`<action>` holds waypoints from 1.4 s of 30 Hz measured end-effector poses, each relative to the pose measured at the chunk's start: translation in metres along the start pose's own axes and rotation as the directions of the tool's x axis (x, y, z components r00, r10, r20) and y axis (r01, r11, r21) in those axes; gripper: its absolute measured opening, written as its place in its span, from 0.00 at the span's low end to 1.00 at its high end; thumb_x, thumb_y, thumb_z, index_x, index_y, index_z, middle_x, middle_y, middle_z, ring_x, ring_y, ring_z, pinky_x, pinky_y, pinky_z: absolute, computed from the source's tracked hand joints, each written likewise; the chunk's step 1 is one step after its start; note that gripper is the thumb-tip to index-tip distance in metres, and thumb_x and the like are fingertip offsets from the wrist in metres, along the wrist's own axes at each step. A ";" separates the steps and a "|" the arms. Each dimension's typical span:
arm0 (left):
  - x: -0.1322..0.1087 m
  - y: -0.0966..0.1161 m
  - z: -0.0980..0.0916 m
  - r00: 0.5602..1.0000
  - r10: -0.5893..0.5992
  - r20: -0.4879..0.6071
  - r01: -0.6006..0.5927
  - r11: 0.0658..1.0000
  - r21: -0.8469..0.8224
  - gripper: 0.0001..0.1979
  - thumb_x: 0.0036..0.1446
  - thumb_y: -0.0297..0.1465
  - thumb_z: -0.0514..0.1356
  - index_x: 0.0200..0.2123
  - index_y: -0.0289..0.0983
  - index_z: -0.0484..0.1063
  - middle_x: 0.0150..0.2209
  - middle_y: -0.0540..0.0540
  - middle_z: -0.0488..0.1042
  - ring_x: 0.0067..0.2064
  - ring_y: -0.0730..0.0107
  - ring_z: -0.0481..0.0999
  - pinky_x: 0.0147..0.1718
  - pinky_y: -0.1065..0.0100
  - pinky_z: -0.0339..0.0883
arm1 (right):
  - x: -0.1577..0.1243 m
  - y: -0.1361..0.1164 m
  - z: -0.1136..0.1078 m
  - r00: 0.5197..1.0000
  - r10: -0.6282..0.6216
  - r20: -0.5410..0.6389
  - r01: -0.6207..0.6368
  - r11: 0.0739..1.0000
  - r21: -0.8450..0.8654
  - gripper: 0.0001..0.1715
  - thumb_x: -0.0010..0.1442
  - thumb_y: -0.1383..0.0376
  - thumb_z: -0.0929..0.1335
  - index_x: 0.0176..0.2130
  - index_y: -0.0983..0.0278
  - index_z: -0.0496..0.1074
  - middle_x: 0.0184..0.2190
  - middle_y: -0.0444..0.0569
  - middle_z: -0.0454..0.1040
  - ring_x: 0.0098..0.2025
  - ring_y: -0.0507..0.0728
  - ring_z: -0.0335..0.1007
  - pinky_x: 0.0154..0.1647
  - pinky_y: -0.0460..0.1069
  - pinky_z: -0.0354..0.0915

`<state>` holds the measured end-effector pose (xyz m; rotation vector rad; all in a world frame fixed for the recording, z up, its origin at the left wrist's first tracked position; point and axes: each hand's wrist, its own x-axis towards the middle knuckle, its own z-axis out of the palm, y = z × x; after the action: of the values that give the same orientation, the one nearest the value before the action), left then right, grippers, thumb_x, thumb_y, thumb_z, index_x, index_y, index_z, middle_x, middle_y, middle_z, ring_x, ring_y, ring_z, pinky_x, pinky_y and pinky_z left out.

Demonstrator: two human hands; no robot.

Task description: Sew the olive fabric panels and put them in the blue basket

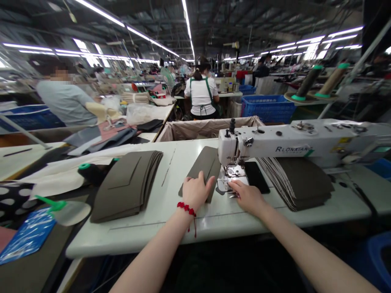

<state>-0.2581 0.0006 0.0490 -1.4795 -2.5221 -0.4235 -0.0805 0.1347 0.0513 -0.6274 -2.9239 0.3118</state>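
My left hand (197, 190), a red bracelet at its wrist, lies open with fingers spread on a dark olive fabric panel (204, 160). The panel has a slit-like line along it, and its right edge is beside the sewing machine head (230, 142). My right hand (247, 197) is closed at the front of the metal needle plate (233, 176). Pointed metal tips, apparently of small thread snips (233, 195), stick out under its fingers. The fingers partly hide the tool.
Stacks of olive panels lie left (128, 183) and right (305, 179) on the table. A flat black rectangle (257, 177) is beside the needle plate. Black thread cones (94, 173) and a green-nozzled bottle (69, 209) stand left. A cloth-lined bin (183, 129) is behind; people work beyond.
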 end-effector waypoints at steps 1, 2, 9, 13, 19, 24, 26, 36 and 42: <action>-0.008 -0.003 -0.005 0.999 -0.035 -0.003 0.035 0.999 0.023 0.26 0.66 0.45 0.47 0.57 0.31 0.62 0.36 0.36 0.75 0.45 0.47 0.74 0.52 0.44 0.56 | -0.004 0.000 -0.007 1.000 -0.010 0.014 0.010 1.000 0.016 0.27 0.57 0.69 0.64 0.56 0.57 0.67 0.53 0.47 0.71 0.45 0.58 0.72 0.40 0.49 0.65; -0.019 -0.005 -0.009 0.999 -0.052 -0.001 0.052 0.998 0.043 0.25 0.65 0.45 0.49 0.56 0.32 0.63 0.38 0.35 0.74 0.46 0.45 0.73 0.50 0.44 0.59 | -0.010 0.001 -0.015 1.000 -0.019 0.024 0.018 0.999 0.035 0.25 0.57 0.69 0.64 0.54 0.56 0.68 0.50 0.45 0.73 0.44 0.57 0.73 0.41 0.49 0.65; -0.140 -0.023 -0.021 0.996 0.009 0.084 -0.012 0.999 0.044 0.30 0.58 0.19 0.46 0.64 0.38 0.53 0.62 0.38 0.56 0.64 0.48 0.53 0.59 0.46 0.55 | -0.102 0.012 -0.029 0.990 0.132 0.051 -0.140 0.855 0.499 0.17 0.63 0.60 0.62 0.48 0.57 0.74 0.38 0.45 0.78 0.40 0.56 0.73 0.40 0.48 0.66; -0.160 -0.024 -0.020 0.990 0.060 0.128 -0.047 0.994 -0.102 0.31 0.58 0.17 0.43 0.64 0.41 0.52 0.65 0.43 0.50 0.68 0.55 0.44 0.63 0.44 0.47 | -0.147 0.013 -0.003 0.929 0.342 0.139 -0.343 0.661 0.668 0.21 0.66 0.53 0.59 0.45 0.60 0.74 0.23 0.42 0.72 0.26 0.53 0.69 0.29 0.47 0.64; -0.115 -0.008 -0.025 0.980 0.140 0.140 -0.083 0.934 -0.348 0.16 0.65 0.24 0.46 0.52 0.41 0.64 0.59 0.46 0.61 0.65 0.60 0.53 0.65 0.46 0.43 | -0.164 0.006 0.025 0.897 0.440 0.045 -0.358 0.662 0.658 0.14 0.63 0.54 0.62 0.38 0.61 0.70 0.30 0.44 0.74 0.33 0.55 0.71 0.34 0.48 0.65; -0.091 0.056 -0.027 0.956 0.281 0.086 -0.208 0.854 -0.476 0.13 0.63 0.33 0.58 0.50 0.43 0.66 0.52 0.45 0.67 0.55 0.57 0.65 0.56 0.53 0.62 | -0.168 -0.002 0.030 0.893 0.449 0.035 -0.382 0.716 0.585 0.10 0.65 0.57 0.61 0.40 0.59 0.65 0.29 0.44 0.73 0.32 0.56 0.72 0.32 0.49 0.64; -0.089 0.084 -0.019 0.936 0.341 0.091 -0.260 0.840 -0.476 0.16 0.60 0.32 0.61 0.52 0.44 0.66 0.48 0.45 0.68 0.50 0.57 0.67 0.51 0.55 0.66 | -0.168 -0.005 0.032 0.897 0.441 0.033 -0.385 0.742 0.548 0.09 0.66 0.58 0.60 0.39 0.59 0.64 0.29 0.44 0.73 0.32 0.56 0.72 0.31 0.49 0.63; -0.086 0.115 0.008 0.912 0.385 0.138 -0.279 0.833 -0.478 0.06 0.65 0.26 0.52 0.36 0.38 0.67 0.37 0.45 0.66 0.41 0.60 0.67 0.42 0.58 0.67 | -0.170 -0.007 0.041 0.917 0.399 -0.009 -0.343 0.798 0.496 0.08 0.68 0.61 0.57 0.44 0.60 0.62 0.35 0.47 0.74 0.36 0.58 0.74 0.35 0.50 0.64; -0.085 0.117 0.004 0.923 0.354 0.148 -0.228 0.816 -0.530 0.05 0.65 0.26 0.52 0.38 0.38 0.66 0.39 0.45 0.66 0.42 0.62 0.68 0.43 0.59 0.67 | -0.165 -0.011 0.035 0.929 0.371 -0.017 -0.315 0.811 0.493 0.07 0.67 0.63 0.58 0.43 0.60 0.62 0.33 0.45 0.74 0.34 0.57 0.74 0.32 0.48 0.62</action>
<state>-0.1146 -0.0142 0.0374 -2.1974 -2.3909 -0.9625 0.0584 0.0496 0.0051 -1.0391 -2.4531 0.9760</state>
